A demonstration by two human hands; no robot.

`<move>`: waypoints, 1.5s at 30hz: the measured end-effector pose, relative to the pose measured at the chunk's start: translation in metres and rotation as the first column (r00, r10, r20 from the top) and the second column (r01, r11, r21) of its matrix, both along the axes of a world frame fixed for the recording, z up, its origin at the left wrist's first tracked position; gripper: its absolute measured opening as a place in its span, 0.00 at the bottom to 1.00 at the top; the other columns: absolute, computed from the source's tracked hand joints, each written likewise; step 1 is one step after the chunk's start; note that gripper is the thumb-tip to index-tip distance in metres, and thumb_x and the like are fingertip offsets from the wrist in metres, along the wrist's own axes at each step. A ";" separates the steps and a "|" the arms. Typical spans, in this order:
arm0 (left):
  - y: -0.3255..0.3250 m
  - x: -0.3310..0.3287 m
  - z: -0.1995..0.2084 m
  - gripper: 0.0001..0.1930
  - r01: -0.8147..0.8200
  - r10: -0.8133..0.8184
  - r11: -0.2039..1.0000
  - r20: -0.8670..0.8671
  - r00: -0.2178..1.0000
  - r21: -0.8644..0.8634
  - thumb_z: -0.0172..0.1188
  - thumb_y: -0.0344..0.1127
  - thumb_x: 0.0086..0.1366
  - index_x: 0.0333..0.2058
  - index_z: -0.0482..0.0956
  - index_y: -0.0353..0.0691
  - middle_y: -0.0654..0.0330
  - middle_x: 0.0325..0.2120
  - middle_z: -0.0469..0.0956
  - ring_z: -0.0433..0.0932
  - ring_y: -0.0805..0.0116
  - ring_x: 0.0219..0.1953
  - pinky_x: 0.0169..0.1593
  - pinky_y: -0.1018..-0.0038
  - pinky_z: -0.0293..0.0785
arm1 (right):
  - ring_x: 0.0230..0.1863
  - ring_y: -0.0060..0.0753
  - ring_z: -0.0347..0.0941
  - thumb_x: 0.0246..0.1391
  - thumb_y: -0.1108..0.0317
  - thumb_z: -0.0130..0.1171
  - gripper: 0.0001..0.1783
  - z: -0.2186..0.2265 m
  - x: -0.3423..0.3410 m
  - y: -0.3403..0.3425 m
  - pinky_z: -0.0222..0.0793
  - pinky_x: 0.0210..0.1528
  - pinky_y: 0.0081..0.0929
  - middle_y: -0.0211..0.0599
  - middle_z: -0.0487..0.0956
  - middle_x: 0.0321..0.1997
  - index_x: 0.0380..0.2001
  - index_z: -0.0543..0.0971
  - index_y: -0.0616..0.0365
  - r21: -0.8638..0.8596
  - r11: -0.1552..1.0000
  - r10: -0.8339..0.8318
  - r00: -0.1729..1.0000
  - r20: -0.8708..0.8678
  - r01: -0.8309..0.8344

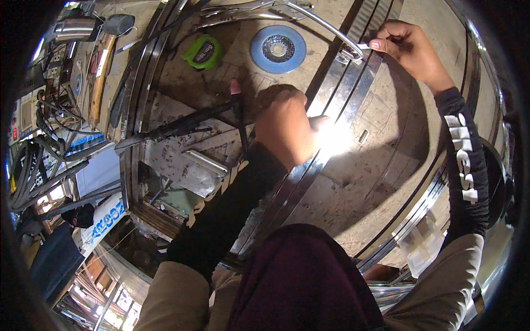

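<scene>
A long shiny metal bar (349,83) with dark grooves runs diagonally across the work surface, with a bright glare on its middle. My left hand (287,129) is closed at the bar's left edge, its thumb lying on the metal and its curled fingers mostly hidden. Farther up, my right hand (411,51) pinches a small pale piece (362,47) over the bar. Touching or close beside that piece is the curved jaw of a locking clamp (323,23). A black welding torch (238,113) with a pink nozzle lies left of my left hand.
A blue flap disc (277,49) and a green tape measure (202,52) lie beyond my left hand. Metal plates (190,127) sit beneath the torch cable. At far left are a wooden-handled hammer (102,74) and bundled cables (33,165). A small metal piece (363,136) lies right of the bar.
</scene>
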State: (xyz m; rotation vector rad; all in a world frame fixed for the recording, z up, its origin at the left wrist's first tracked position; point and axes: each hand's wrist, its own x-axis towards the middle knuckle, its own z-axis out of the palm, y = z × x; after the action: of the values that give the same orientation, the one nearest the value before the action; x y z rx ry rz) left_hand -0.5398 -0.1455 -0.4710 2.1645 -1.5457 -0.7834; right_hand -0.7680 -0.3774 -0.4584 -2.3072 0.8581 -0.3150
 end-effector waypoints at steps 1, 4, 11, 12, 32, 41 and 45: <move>-0.006 0.002 0.004 0.20 0.029 -0.030 0.999 0.030 0.999 0.036 0.80 0.43 0.54 0.35 0.85 0.32 0.40 0.34 0.85 0.85 0.38 0.40 0.44 0.52 0.80 | 0.30 0.29 0.73 0.63 0.63 0.72 0.13 0.003 0.003 0.008 0.70 0.38 0.30 0.36 0.78 0.26 0.33 0.84 0.63 -0.097 0.995 -0.002 0.999 0.035 0.005; -0.012 0.011 0.007 0.21 0.117 -0.118 0.986 -0.001 0.993 0.115 0.78 0.45 0.56 0.33 0.85 0.30 0.38 0.33 0.84 0.85 0.36 0.39 0.44 0.51 0.80 | 0.26 0.23 0.67 0.63 0.60 0.73 0.17 0.000 0.003 0.040 0.66 0.32 0.28 0.31 0.74 0.22 0.29 0.82 0.63 -0.136 0.972 -0.183 0.981 0.060 0.190; -0.015 0.018 0.000 0.21 0.195 -0.188 0.978 -0.105 0.977 0.067 0.77 0.44 0.58 0.32 0.83 0.28 0.36 0.31 0.83 0.84 0.33 0.38 0.45 0.49 0.79 | 0.27 0.18 0.65 0.64 0.60 0.73 0.19 -0.017 -0.006 0.064 0.64 0.33 0.23 0.25 0.73 0.22 0.27 0.79 0.61 0.097 0.913 -0.403 0.911 0.083 0.395; -0.015 0.018 0.000 0.21 0.197 -0.189 0.979 -0.113 0.975 0.059 0.77 0.44 0.58 0.32 0.83 0.28 0.36 0.31 0.83 0.84 0.33 0.38 0.45 0.49 0.79 | 0.28 0.18 0.66 0.64 0.61 0.73 0.18 -0.009 -0.010 0.058 0.65 0.33 0.23 0.24 0.73 0.22 0.27 0.79 0.61 0.139 0.916 -0.390 0.917 0.083 0.377; -0.023 0.016 0.006 0.27 0.160 -0.141 0.979 -0.143 0.980 0.126 0.74 0.52 0.61 0.40 0.83 0.28 0.37 0.35 0.85 0.85 0.37 0.42 0.48 0.50 0.79 | 0.30 0.30 0.77 0.59 0.62 0.75 0.14 0.069 0.096 -0.064 0.72 0.36 0.35 0.40 0.84 0.28 0.37 0.87 0.63 0.276 0.901 0.427 0.795 -0.431 -0.334; -0.017 0.008 0.003 0.26 0.146 -0.136 0.984 -0.100 0.986 0.098 0.71 0.53 0.63 0.41 0.80 0.31 0.41 0.39 0.85 0.85 0.37 0.44 0.49 0.47 0.79 | 0.33 0.44 0.83 0.53 0.63 0.75 0.12 0.087 0.139 -0.056 0.73 0.37 0.42 0.46 0.86 0.31 0.34 0.88 0.61 0.186 0.788 0.587 0.625 -0.515 -0.587; -0.015 0.008 0.000 0.25 0.140 -0.133 0.989 -0.117 0.984 0.055 0.71 0.51 0.64 0.42 0.80 0.31 0.41 0.39 0.85 0.85 0.38 0.44 0.49 0.47 0.79 | 0.37 0.49 0.85 0.51 0.61 0.74 0.13 0.083 0.160 -0.052 0.75 0.39 0.43 0.47 0.88 0.34 0.36 0.89 0.59 0.109 0.683 0.607 0.478 -0.635 -0.723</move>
State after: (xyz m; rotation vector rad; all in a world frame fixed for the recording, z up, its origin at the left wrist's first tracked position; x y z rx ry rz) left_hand -0.5319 -0.1600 -0.4709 2.0353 -1.6452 -0.9936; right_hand -0.6079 -0.4291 -0.3755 -2.7391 0.1009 0.8285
